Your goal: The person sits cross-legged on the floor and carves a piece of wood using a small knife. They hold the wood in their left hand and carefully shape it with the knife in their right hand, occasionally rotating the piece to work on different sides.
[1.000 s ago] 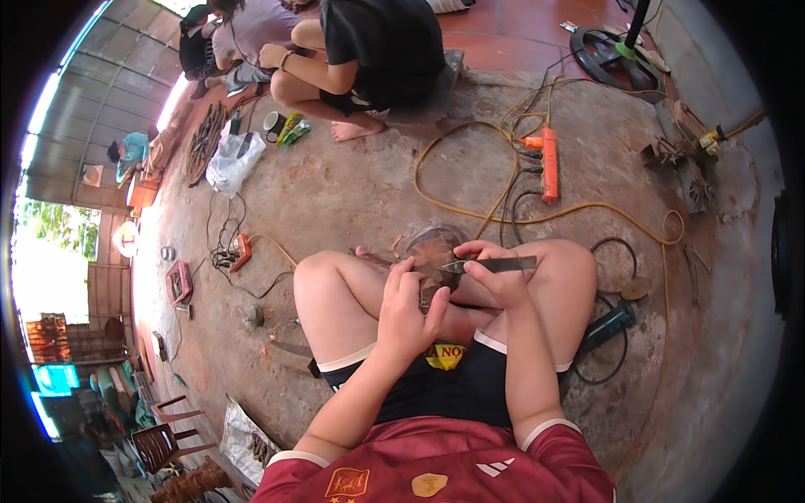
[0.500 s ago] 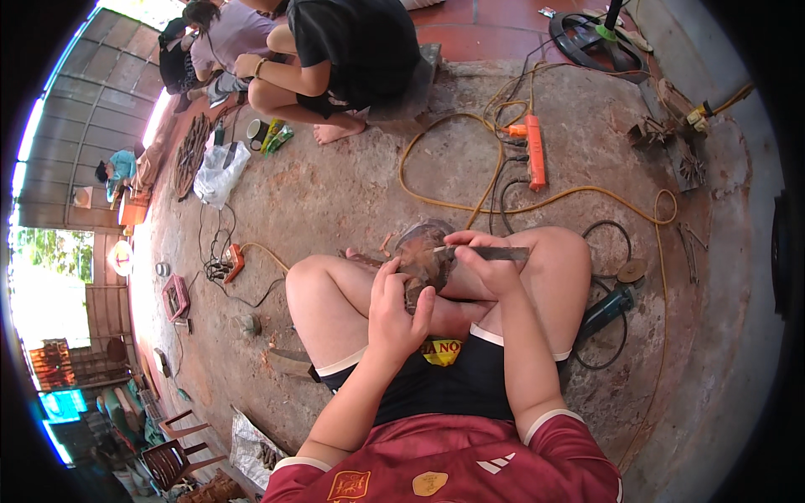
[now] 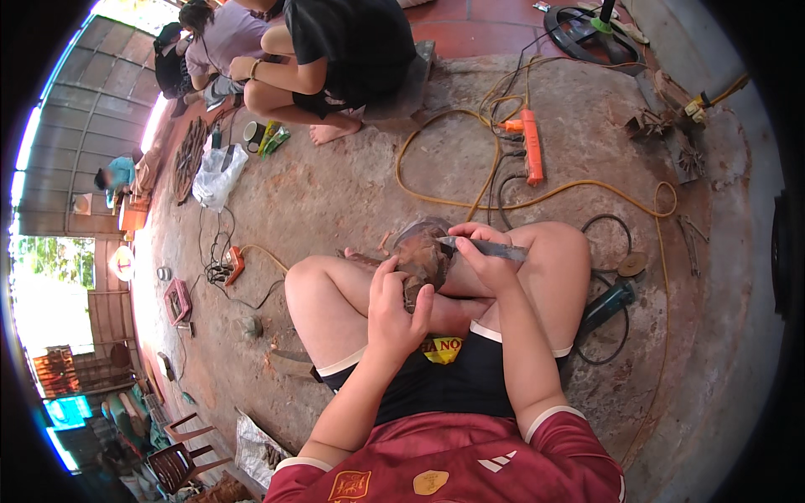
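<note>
Between my bent knees I have a brown, rough, irregular lump (image 3: 422, 258) that looks like carved wood. My left hand (image 3: 397, 306) grips its near left side, thumb and fingers curled around the edge. In my right hand (image 3: 488, 261) is a knife-like tool (image 3: 503, 250) with a flat grey body, held in a pinch. Its thin end points left and meets the lump's upper right side. Part of the tool is covered by my fingers, and the underside of the lump is hidden.
A dark green power tool (image 3: 609, 306) lies beside my right knee. Ahead are an orange power strip (image 3: 532, 149) and a looping yellow cord (image 3: 579, 186). A white plastic bag (image 3: 220, 176) sits at far left; a person in black (image 3: 352, 59) squats ahead.
The grey tool has turned in my right hand, its flat side now showing more and its far end dipping slightly. My left hand stays on the lump.
</note>
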Demonstrator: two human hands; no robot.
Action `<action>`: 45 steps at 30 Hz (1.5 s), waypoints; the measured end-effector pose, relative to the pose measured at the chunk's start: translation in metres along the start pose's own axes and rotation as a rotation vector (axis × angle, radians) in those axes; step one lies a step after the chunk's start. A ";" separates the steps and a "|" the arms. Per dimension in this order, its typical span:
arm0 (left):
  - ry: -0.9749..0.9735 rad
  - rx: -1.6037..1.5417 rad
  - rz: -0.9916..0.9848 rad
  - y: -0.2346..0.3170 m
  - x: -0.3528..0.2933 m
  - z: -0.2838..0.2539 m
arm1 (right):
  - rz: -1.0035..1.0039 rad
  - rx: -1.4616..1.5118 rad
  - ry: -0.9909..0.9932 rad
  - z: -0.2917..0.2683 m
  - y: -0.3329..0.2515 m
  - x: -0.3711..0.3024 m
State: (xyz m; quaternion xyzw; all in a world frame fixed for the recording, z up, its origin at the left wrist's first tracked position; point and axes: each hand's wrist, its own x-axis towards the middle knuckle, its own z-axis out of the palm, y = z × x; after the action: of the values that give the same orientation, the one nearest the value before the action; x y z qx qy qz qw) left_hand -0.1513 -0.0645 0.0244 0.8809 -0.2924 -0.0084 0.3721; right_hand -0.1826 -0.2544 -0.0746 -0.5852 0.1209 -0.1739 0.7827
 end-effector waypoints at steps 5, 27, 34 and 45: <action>0.006 0.014 0.008 -0.004 -0.004 0.000 | 0.073 0.183 -0.258 -0.001 -0.003 -0.003; 0.014 -0.012 -0.023 -0.002 -0.004 0.000 | 0.032 0.145 -0.155 0.002 0.001 -0.003; 0.017 -0.012 -0.023 -0.002 -0.005 0.000 | -0.047 0.162 -0.245 0.002 0.000 -0.004; 0.007 -0.007 -0.020 -0.001 -0.005 0.001 | -0.032 0.172 -0.093 0.002 0.001 -0.004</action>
State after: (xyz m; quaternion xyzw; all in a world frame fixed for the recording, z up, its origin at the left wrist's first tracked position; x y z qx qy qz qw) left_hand -0.1550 -0.0618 0.0218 0.8826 -0.2821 -0.0100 0.3761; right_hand -0.1857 -0.2509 -0.0753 -0.5253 0.0599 -0.1687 0.8319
